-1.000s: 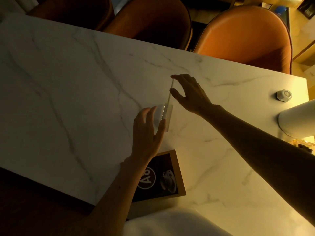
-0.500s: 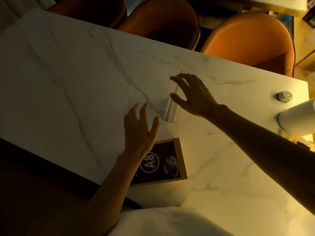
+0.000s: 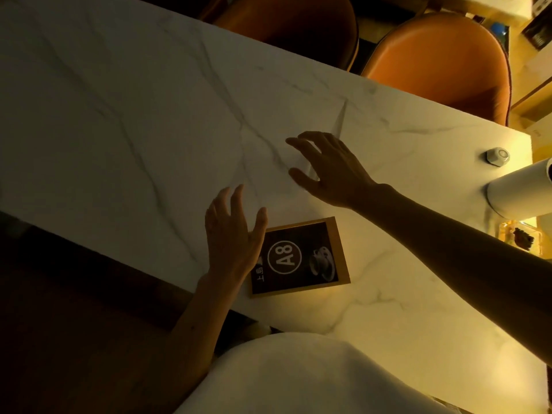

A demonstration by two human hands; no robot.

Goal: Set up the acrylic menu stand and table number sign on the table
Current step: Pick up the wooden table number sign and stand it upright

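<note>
While both hands hover with fingers spread, holding nothing, the acrylic stand point(image 3: 340, 121) rises beyond the right hand point(image 3: 331, 168); the A8 sign point(image 3: 298, 256) lies flat beside the left hand point(image 3: 233, 234) on the tabletop point(image 3: 119, 115), and a white lamp base point(image 3: 519, 189) and small puck point(image 3: 497, 156) sit far right.

dim, warm yellow | light probably from lower right | left side shadowed | edges curved, slightly blurred

My one camera sits on my head, looking steeply down and forward, close over the marble table point(image 3: 125, 109); my arms reach in from below, orange chairs point(image 3: 442, 58) along the top edge
</note>
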